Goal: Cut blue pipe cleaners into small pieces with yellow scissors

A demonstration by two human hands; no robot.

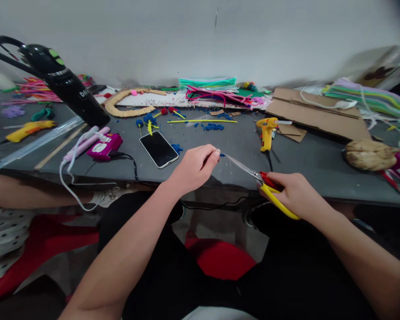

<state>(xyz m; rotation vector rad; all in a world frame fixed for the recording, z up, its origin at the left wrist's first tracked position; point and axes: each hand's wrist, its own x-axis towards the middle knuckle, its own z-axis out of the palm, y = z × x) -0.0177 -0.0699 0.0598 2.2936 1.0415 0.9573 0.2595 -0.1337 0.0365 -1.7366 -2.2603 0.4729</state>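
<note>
My left hand [200, 163] is closed in a pinch, and a short blue pipe-cleaner piece [222, 155] pokes out from between its fingertips. From the right, a pair of scissors [242, 166] points at that piece, the blade tips close beside it; whether they touch, I cannot tell. My right hand [295, 195] grips the scissors by their yellow and red handles. Behind my left hand lie loose blue bits [213, 127] and a yellow pipe cleaner [202, 121]. Blue flower-like pieces on yellow stems [150, 122] rest by a phone [159, 149].
A yellow glue gun [266, 133] lies to the right, before flat cardboard [316, 111]. On the left are a black bottle [73, 91], a purple power adapter [105, 146] with cables and another glue gun [31, 130]. Pipe-cleaner bundles [206, 83] line the wall. Another person's leg [36, 191] shows at left.
</note>
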